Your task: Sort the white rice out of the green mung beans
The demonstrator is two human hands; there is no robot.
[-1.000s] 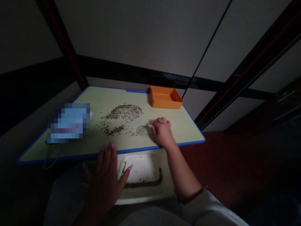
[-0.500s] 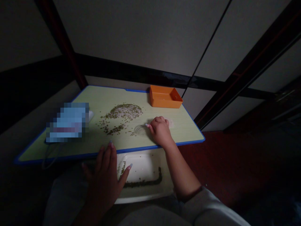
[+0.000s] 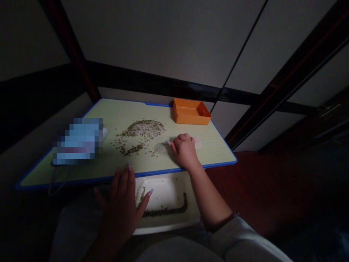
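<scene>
Far left: blue object (image 3: 79,141) on the worktop (image 3: 215,151), pixelated, kind unreadable. Left hand (image 3: 120,198) next: fingers spread, flat and empty, fingertips (image 3: 128,167) at the worktop's blue near edge. Below that edge, white tray (image 3: 166,227) with a dark line of mung beans (image 3: 166,210) along its inner floor.

Mid-worktop: main heap of mung beans and pale grains (image 3: 141,128), looser scatter (image 3: 131,149) toward the near side. Just right of that, clear plastic piece (image 3: 162,147), curved edge facing the scatter. Right hand (image 3: 185,151) at its right end: fingers curled together, fingertips (image 3: 169,143) on the piece. Pinch or plain press: cannot tell in this dim light. Small patch of white grains (image 3: 197,142) just beyond the hand. Far edge: orange box (image 3: 191,112), apart from the hand.

Risks: thin clear piece could slip from curled fingers on smooth laminate. Fast stroke could flick beans past the tray or off the side edges. Left hand at the edge could nudge the tray out of line.
</scene>
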